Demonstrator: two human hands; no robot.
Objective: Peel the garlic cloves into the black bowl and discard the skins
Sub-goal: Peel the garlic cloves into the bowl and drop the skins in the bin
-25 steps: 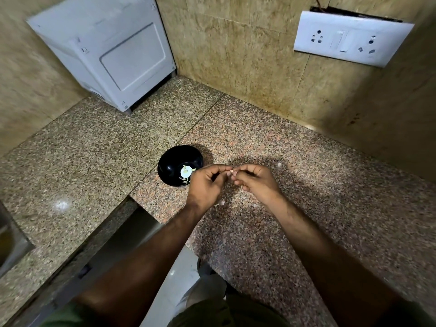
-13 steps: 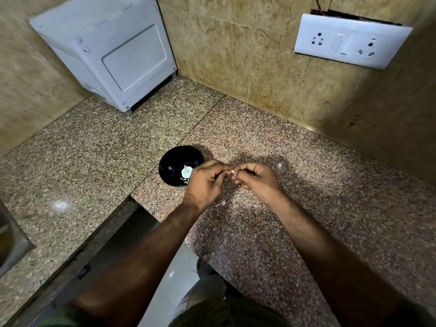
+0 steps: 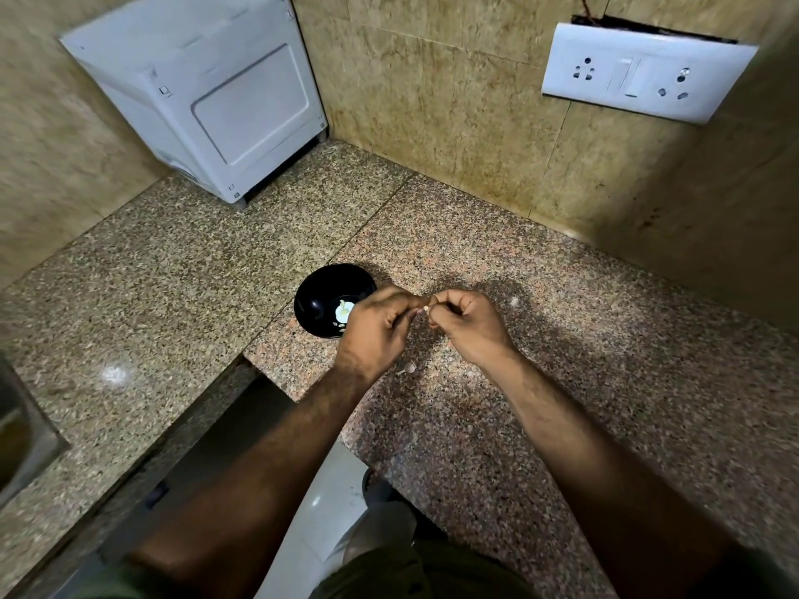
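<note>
Shiny stone and smooth plastic

The counter (image 3: 173, 304) is speckled, polished stone. The black bowl (image 3: 320, 291) looks glossy. The white box (image 3: 207, 92), upper left, is smooth plastic.

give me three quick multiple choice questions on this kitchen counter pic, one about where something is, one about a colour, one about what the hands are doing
1. Where is the bowl relative to the hands?
A. to their left
B. to their right
C. by the wall socket

2. What colour is the bowl?
A. white
B. black
C. red

3. What are the left hand and right hand doing?
A. resting flat on the counter
B. both pinching a small garlic clove
C. lifting the bowl

Answers:
1 A, the bowl sits on the counter just left of the left hand.
2 B, its rim and inside are black.
3 B, fingertips of both hands meet on the pale clove.
</note>
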